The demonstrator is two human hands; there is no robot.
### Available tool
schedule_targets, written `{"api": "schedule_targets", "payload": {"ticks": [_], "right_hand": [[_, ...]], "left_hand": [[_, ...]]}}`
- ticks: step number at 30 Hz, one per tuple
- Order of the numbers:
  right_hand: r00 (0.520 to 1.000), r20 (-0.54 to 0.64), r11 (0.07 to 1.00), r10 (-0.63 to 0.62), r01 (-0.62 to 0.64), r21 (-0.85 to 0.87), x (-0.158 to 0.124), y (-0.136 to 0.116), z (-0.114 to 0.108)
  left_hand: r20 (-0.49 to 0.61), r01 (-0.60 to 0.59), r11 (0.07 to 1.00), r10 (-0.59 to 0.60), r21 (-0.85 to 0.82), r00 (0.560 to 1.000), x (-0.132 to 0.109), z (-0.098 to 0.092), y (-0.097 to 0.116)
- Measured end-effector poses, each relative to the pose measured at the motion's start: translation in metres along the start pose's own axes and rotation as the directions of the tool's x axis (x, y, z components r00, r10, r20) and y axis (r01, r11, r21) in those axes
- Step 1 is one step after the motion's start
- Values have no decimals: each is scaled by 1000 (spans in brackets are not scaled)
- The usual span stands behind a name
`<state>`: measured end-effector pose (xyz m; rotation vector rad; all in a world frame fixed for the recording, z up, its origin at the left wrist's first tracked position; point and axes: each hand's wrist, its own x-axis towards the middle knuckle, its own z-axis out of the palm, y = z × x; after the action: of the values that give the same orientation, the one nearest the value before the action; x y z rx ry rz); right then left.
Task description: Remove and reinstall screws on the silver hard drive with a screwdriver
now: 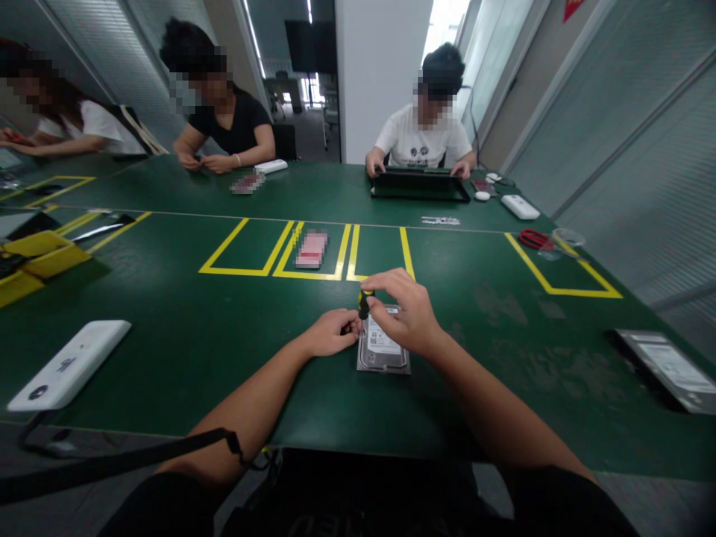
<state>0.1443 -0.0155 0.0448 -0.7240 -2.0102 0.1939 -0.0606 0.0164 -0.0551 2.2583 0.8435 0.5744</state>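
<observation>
A silver hard drive (382, 358) with a white label lies flat on the green table in front of me. My right hand (407, 309) grips a short screwdriver (366, 304) with a yellow and black handle. It stands nearly upright over the drive's left edge, and its tip is too small to make out. Against that same edge, close to the screwdriver's lower end, my left hand (335, 333) has its fingers curled and pressed together. What they hold, if anything, is hidden.
Another hard drive (676, 369) lies at the right edge. A white device (70, 365) and yellow bins (48, 253) are on the left. Red-handled scissors (535, 239) lie at the back right, a pink item (312, 249) within yellow tape. Several people sit opposite, one holding a black frame (421, 195).
</observation>
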Motion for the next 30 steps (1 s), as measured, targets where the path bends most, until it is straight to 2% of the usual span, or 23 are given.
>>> {"api": "schedule_targets", "payload": {"ticks": [5, 11, 16, 20, 30], "right_hand": [[999, -19, 999, 36, -36, -38, -1, 3, 3], [1000, -21, 999, -12, 11, -37, 0, 2, 1], [1000, -2, 1000, 6, -6, -4, 0, 1, 1], [999, -17, 998, 41, -42, -42, 0, 3, 2], [1000, -4, 1000, -3, 3, -11, 0, 0, 1]], "left_hand": [[4, -5, 1000, 5, 6, 1000, 0, 1, -1], [8, -8, 1000, 7, 4, 1000, 0, -1, 1], [4, 4, 1000, -4, 0, 1000, 0, -1, 1], [6, 7, 1000, -7, -3, 1000, -1, 0, 1], [4, 4, 1000, -4, -7, 1000, 0, -1, 2]]}}
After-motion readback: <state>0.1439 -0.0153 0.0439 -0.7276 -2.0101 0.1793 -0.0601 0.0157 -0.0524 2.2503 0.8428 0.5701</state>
